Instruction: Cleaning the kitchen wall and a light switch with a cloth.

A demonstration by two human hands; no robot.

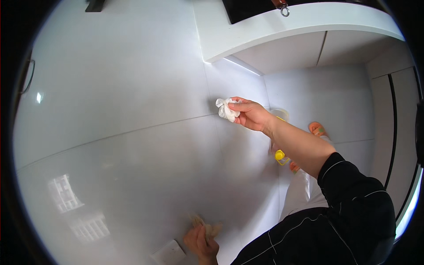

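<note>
My right hand (250, 114) reaches out from a black sleeve and pinches a crumpled white tissue or thin cloth (227, 109) against or just in front of the grey tiled wall (132, 159). It is near a dark joint line between tiles. Low in the picture, my left hand (202, 243) grips a bunched beige cloth (212, 230), slightly blurred, close to the same wall. Beside that hand is a white square plate (170, 253), perhaps a wall switch or socket. Whether either cloth touches the tiles is hard to tell.
A white counter (258, 36) with a black hob (245, 10) and a handle with a metal ring (285, 11) lies at upper right. Below my right forearm stand a container (281, 114) and a yellow-capped bottle (280, 154), near orange slippers (317, 128). Cabinet fronts (381, 132) line the right.
</note>
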